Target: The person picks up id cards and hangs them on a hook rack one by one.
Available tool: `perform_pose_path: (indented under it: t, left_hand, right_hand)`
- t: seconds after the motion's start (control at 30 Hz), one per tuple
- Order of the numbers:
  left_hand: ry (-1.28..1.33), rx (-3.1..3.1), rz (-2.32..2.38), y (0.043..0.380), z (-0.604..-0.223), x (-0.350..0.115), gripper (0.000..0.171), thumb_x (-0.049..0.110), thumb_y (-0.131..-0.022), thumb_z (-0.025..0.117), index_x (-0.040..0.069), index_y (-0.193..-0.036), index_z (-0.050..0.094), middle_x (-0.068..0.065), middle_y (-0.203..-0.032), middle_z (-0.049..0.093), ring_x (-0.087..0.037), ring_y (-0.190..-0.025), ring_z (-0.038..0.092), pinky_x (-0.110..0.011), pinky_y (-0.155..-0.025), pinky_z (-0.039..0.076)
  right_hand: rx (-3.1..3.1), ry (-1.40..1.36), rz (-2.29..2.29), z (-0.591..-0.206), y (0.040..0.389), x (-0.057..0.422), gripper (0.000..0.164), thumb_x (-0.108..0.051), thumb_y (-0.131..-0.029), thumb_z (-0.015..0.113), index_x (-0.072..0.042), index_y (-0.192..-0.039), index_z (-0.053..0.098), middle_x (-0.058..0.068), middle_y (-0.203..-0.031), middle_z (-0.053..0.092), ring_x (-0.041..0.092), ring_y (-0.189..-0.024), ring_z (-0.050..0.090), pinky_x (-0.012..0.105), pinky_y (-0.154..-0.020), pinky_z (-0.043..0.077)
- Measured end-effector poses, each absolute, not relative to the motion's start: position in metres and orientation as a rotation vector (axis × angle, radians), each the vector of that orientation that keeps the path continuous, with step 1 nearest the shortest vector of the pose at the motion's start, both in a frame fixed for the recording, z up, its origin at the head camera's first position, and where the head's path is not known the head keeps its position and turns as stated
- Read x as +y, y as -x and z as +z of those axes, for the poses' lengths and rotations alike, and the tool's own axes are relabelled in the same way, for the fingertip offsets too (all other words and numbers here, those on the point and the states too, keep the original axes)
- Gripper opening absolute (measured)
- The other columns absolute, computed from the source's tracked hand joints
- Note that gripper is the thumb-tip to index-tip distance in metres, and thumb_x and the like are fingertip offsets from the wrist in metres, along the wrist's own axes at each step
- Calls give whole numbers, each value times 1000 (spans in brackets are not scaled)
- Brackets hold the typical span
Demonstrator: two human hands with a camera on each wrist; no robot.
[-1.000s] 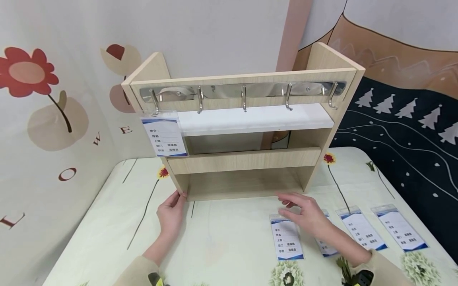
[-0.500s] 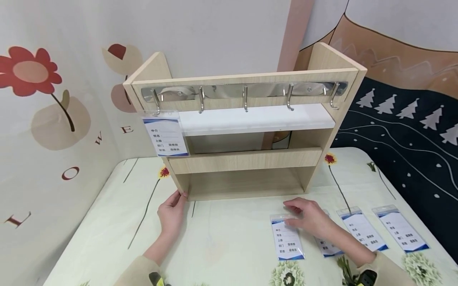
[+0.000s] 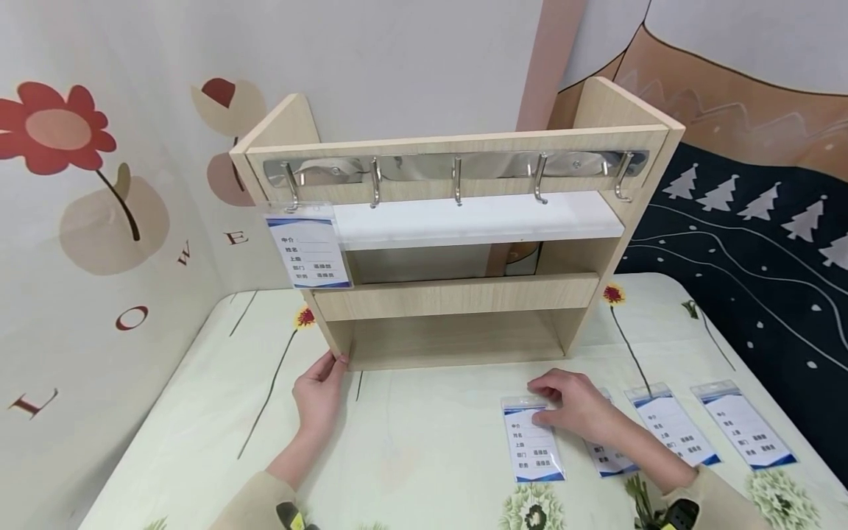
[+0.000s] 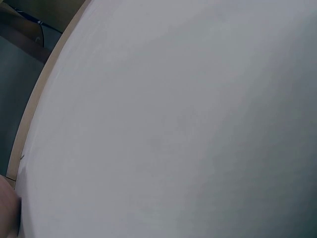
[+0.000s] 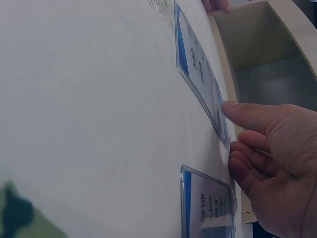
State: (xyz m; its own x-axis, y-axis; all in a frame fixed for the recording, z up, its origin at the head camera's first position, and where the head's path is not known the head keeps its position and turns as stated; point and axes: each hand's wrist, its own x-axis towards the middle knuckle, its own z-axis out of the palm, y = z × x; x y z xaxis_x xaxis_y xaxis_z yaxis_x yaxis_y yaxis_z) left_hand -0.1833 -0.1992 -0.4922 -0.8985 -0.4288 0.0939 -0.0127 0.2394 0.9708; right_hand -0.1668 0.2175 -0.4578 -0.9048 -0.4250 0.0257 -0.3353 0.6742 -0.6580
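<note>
A small light-wood shelf rack (image 3: 457, 292) stands on the table, with a metal strip of hooks (image 3: 457, 177) across its top front. My left hand (image 3: 319, 391) grips the rack's lower left corner with thumb and fingertips. From the leftmost hook hangs a clear badge holder (image 3: 310, 252) with a printed card. My right hand (image 3: 578, 405) is over a second badge holder (image 3: 532, 445) lying flat on the table. Its thumb (image 5: 250, 115) touches this holder near the top end, while the other fingers (image 5: 250, 158) bend loosely beside its edge. Only a sliver of my left hand shows in its wrist view.
Several more badge holders lie to the right: one partly behind my right forearm (image 3: 608, 458), another beside it (image 3: 672, 425), and the farthest near the table's right side (image 3: 743, 425). A flower-printed cloth (image 3: 424, 442) covers the table. Printed curtains (image 3: 411, 66) hang behind.
My right hand has drawn back slightly to the right and down, its thumb now on the badge holder. My left hand stays at the rack's corner.
</note>
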Motion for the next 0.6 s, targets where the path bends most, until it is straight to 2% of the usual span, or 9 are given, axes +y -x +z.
perform_pose_path:
  t: [0.33,0.6]
  left_hand:
    - [-427,-2163,-1682,184,-493,-198,35,11,-101,66,-4,-132,64,-21,-124,68,-29,-115,66,-7,-80,52]
    - [-417,-2169,-1680,183,-493,-199,35,12,-102,65,-4,-133,64,-22,-125,67,-34,-117,65,-6,-79,51]
  right_hand:
    - [2768,653,-950,-455,170,217,40,-7,-75,91,-4,-112,74,-7,-95,64,9,-85,56,27,-73,54]
    - [2719,633,-979,-456,172,216,35,-6,-77,89,-5,-110,75,-7,-96,65,11,-88,59,28,-75,55]
